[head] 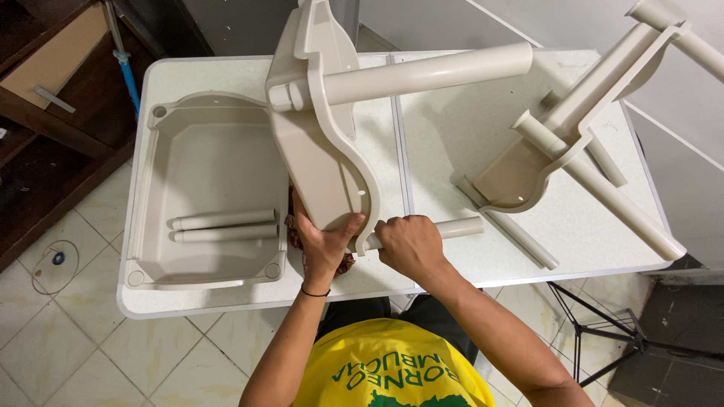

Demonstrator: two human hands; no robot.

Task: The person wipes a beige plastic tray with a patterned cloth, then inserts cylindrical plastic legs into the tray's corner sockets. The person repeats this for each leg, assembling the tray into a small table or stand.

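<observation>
Left hand (323, 245) clamping beige side panel (320, 151) lower edge; right hand (407, 245) fisted around tube (452, 227); joint hidden behind hands.

I am standing at a white table (528, 271) sitting on a floor (98, 354) of pale tiles. A dark wooden shelf (45, 90) is standing to my left, a black stand (603, 339) is resting under the table's right side, and even light is falling throughout.
</observation>
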